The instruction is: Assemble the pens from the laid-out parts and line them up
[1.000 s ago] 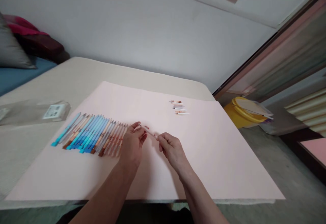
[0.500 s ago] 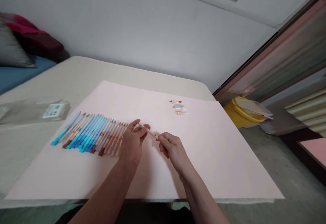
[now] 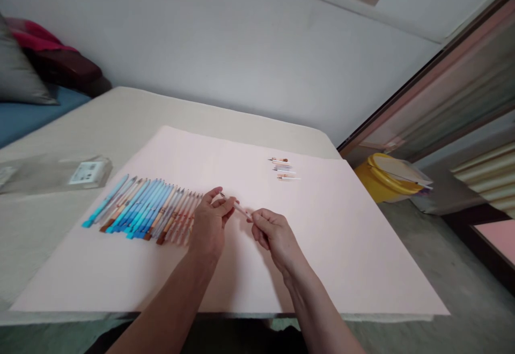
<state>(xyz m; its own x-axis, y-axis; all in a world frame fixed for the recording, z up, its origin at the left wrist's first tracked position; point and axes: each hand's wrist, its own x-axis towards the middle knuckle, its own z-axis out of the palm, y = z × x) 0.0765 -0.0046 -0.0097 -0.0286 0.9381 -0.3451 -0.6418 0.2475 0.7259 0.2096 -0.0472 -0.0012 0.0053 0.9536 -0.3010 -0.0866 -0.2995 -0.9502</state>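
A slim pale pen is held between my two hands above the pink sheet. My left hand pinches its tip end with thumb and fingers. Around its other end my right hand is closed. Left of my left hand lies a row of several pens, running from blue through brown and grey to pale pink; my hand covers part of the row. Farther back on the sheet rests a small group of pen parts, thin and dark-tipped, beside short barrels.
A clear plastic package with a white label lies on the table's left side. On the floor at the right stands a yellow bucket. The white wall rises behind the table. A grey cushion is at the far left.
Both hands keep nearly the same place, still gripping the pen. My right hand has shifted slightly right, and a bit more of the pen shows between the hands.
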